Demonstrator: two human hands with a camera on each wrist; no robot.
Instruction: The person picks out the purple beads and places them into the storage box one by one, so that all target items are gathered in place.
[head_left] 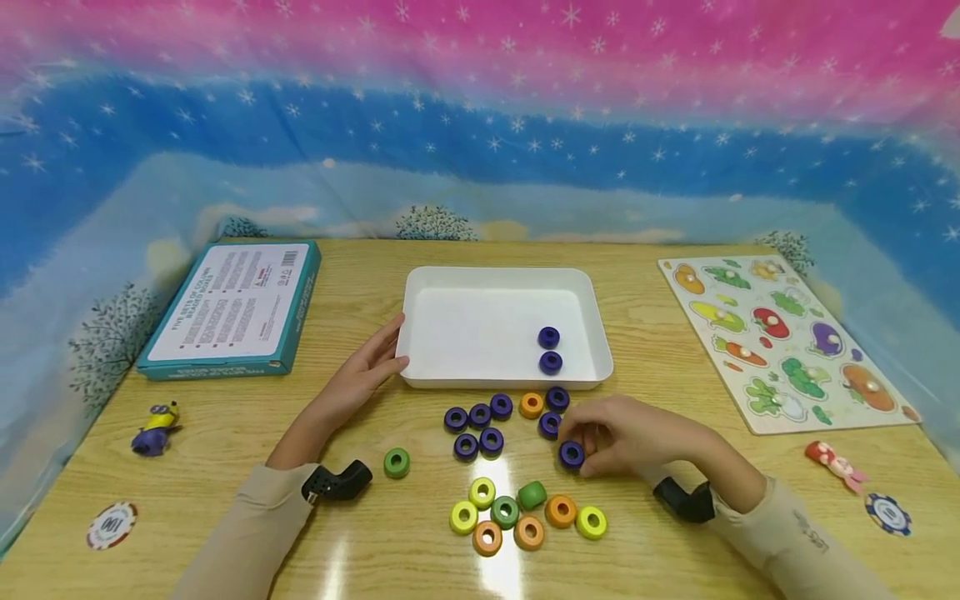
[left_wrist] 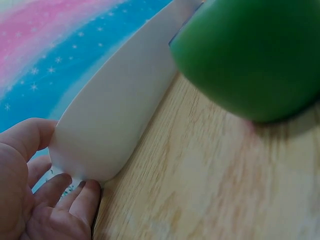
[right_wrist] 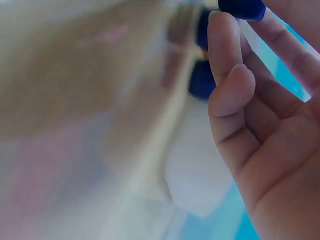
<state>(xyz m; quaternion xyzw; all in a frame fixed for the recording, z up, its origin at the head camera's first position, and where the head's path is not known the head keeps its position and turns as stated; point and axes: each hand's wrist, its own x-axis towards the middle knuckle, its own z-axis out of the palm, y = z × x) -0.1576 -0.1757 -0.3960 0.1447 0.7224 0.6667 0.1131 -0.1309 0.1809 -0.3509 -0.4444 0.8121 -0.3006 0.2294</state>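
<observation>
While the left hand (head_left: pixel 366 368) grips the white tray (head_left: pixel 465 333) by its left end, the right hand (head_left: pixel 633 433) pinches a purple bead (head_left: pixel 572 465) in front, just beside its purple neighbour (head_left: pixel 546 434). Can't tell if it's off the surface (head_left: pixel 360 550). I'd pinch the sides, raise it straight, avoid nudging others.

On the worktop (head_left: pixel 645 333), the tray (head_left: pixel 465 333) lies between the box (head_left: pixel 232 308) on its left and the puzzle board (head_left: pixel 795 343) on its right, with two beads (head_left: pixel 551 371) in its right part and the left hand (head_left: pixel 367 367) at its left end. Before it lie the far beads (head_left: pixel 501 416), then the near beads (head_left: pixel 505 523); the right hand (head_left: pixel 626 433) holds one bead (head_left: pixel 572 465) at the far group's right. The figurine (head_left: pixel 155 432) and a chip (head_left: pixel 112 525) lie before the box, the doll (head_left: pixel 836 465) and another chip (head_left: pixel 888 513) before the board.
</observation>
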